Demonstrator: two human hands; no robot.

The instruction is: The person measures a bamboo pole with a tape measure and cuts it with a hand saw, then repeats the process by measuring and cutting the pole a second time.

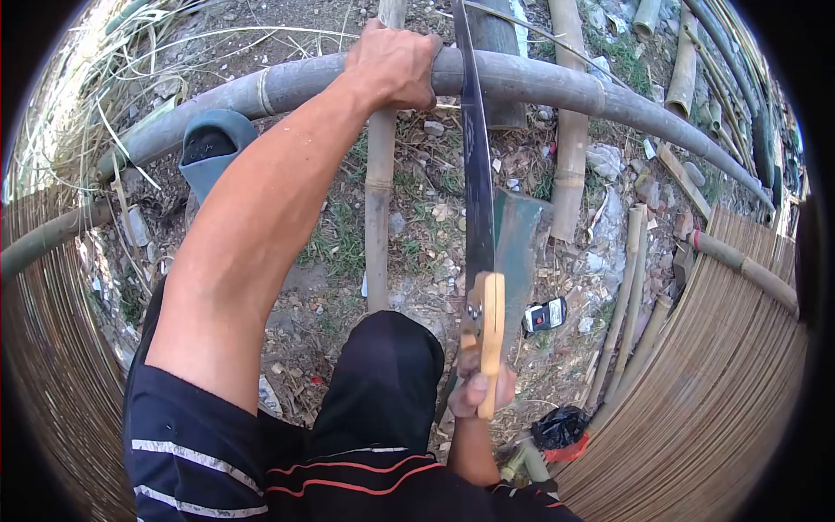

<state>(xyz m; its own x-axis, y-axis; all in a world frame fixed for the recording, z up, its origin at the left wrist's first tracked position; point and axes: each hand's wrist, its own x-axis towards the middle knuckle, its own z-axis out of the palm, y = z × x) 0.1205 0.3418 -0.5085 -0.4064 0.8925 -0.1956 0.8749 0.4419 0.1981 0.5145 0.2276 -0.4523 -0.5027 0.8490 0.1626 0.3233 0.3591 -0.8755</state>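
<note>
A thick grey-green bamboo pole (pixel 548 83) lies crosswise near the top of the view, bowed by the lens. My left hand (pixel 396 65) is closed over it, left of the saw. In my right hand (pixel 478 393) is the light wooden handle of a handsaw (pixel 478 183), fingers wrapped round the grip. Its long dark blade points away from me and crosses the pole just right of my left hand. Beneath the pole, a thinner bamboo length (pixel 379 200) runs toward my knee.
Behind the blade lies a green board (pixel 517 235), with a small black-and-white device (pixel 544 316) to its right. A blue-grey sandal or shoe (pixel 213 143) is at left. Bundled thin strips (pixel 696 365) and a black plastic bag (pixel 561 426) are at right. Bamboo lengths (pixel 570 165) lie on littered ground.
</note>
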